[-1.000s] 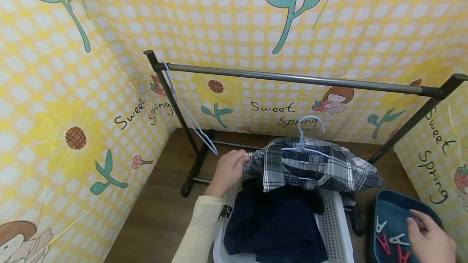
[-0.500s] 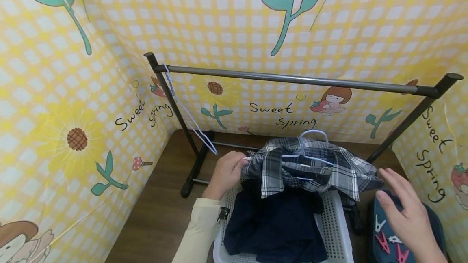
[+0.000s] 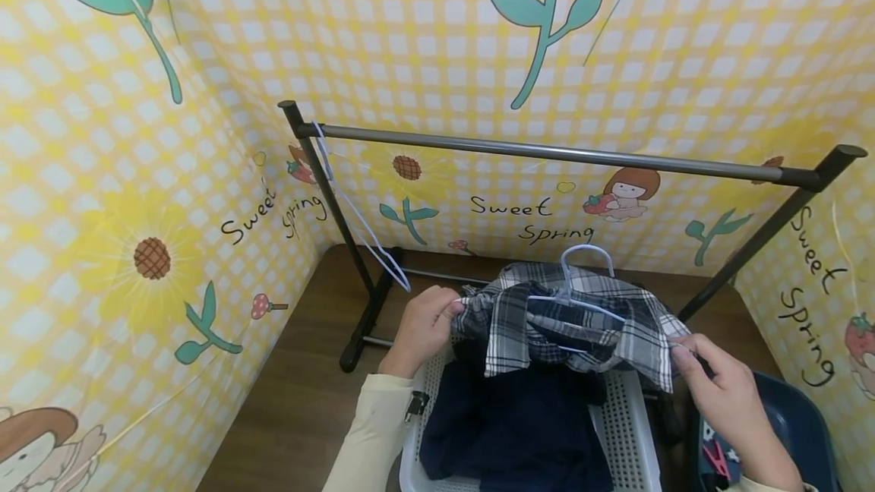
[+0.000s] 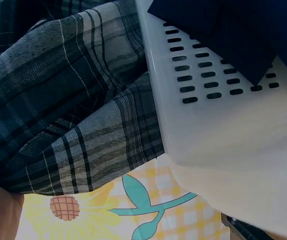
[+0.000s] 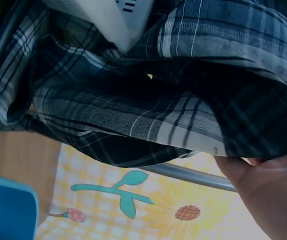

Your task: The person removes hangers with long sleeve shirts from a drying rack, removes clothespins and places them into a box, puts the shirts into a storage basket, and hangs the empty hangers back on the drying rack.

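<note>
Hands: left hand [image 3: 424, 329] pinches one shoulder of a plaid shirt [image 3: 509, 329]; right hand [image 3: 718, 378] grips the opposite side near its front edge.
Shirt: stretched between both hands, grey, black and white checks, collar spread, front gaping, cloth rumpled at the shoulders, lower folds hanging beyond the basket.
Hanger [image 3: 566, 272]: pale lavender, set inside the neck opening between the hands, hook upward.
Basket [image 3: 632, 431]: white, perforated, below and between the hands, its far end covered by the shirt.
Dark garment [image 3: 513, 431]: navy, heaped in the basket, nearer the person than the shirt.
Rack [image 3: 547, 151]: black uprights, grey bar, beyond both hands; second hanger [image 3: 406, 285] hangs at its end past the left hand.
Tray [image 3: 793, 401]: blue, under the right forearm, which partly hides it and its pink clip [image 3: 716, 460].
Table [image 3: 273, 401]: brown, beneath everything.
</note>
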Action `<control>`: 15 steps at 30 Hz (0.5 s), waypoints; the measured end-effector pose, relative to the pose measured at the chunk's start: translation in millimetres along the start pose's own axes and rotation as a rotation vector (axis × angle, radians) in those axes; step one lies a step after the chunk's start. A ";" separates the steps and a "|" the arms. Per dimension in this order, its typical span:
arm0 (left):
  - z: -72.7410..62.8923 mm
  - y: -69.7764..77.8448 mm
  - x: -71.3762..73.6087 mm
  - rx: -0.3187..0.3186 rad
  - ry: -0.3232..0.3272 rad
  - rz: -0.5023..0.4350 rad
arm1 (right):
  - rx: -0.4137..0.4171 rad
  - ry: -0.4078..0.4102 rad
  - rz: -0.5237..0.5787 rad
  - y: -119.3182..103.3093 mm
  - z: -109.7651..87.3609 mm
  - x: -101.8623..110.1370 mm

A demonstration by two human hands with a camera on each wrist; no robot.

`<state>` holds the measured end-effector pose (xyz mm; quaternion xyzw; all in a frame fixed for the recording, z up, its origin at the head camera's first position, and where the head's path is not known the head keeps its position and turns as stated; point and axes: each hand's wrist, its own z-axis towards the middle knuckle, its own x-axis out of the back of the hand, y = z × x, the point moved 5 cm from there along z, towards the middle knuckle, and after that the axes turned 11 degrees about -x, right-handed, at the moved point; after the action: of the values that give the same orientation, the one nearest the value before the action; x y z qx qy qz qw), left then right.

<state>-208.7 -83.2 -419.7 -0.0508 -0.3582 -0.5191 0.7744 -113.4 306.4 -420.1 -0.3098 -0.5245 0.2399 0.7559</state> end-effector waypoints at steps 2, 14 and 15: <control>-0.5 -1.2 -0.4 0.015 -0.005 -0.005 | 0.037 0.053 0.041 -3.5 1.1 0.7; -1.3 -4.2 -6.8 0.153 -0.086 0.020 | 0.068 0.221 0.179 -20.5 6.0 -1.8; -1.8 -4.0 -7.8 0.158 -0.089 0.021 | 0.072 0.223 0.182 -21.0 6.3 -2.7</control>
<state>-212.8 -79.9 -427.0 -0.0161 -0.4317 -0.4783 0.7646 -119.5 291.3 -405.1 -0.3538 -0.3979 0.2901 0.7952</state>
